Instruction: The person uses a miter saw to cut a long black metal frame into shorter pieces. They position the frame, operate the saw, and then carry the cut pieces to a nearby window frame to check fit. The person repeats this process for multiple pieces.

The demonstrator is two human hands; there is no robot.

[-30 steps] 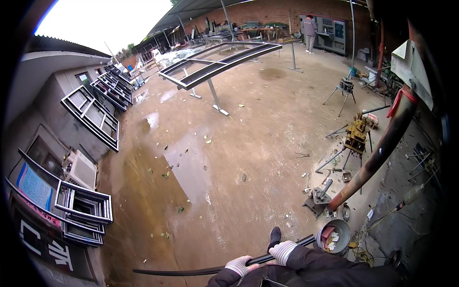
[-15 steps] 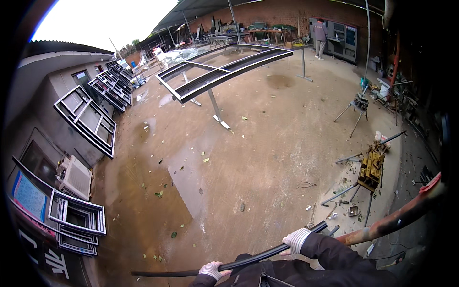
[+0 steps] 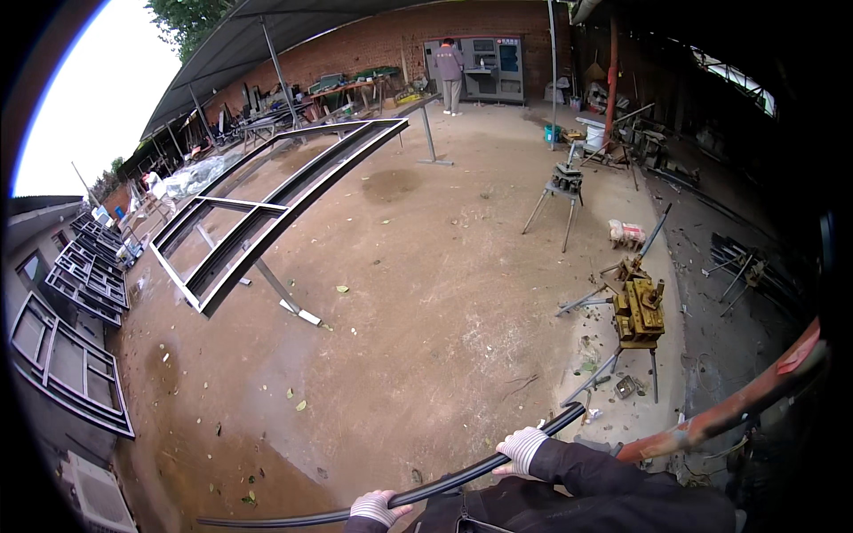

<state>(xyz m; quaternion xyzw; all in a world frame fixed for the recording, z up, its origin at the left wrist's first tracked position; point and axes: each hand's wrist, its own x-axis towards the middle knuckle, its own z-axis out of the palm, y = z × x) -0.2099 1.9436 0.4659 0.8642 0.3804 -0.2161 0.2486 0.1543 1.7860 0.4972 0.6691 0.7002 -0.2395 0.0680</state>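
Observation:
A long, dark bar (image 3: 449, 482), apparently a frame profile, lies across the front of my body. My left hand (image 3: 380, 508), in a striped glove, is closed around it near the lower edge of the view. Farther right and a little higher, my right hand (image 3: 522, 449) grips the same bar near its right end, also in a striped glove. The left end runs on well past my left hand, close to the ground in the picture. Both sleeves are black.
A large metal frame (image 3: 280, 208) rests on stands at the left. Yellow machine tool (image 3: 638, 313) and a smaller tripod stand (image 3: 565, 185) are at the right. A rusty red pipe (image 3: 711, 425) crosses near my right arm. Another person (image 3: 449, 75) stands by a grey cabinet.
My view has turned to the right, so the large frame and the yellow tool sit farther left in it. Both hands keep their hold on the dark bar.

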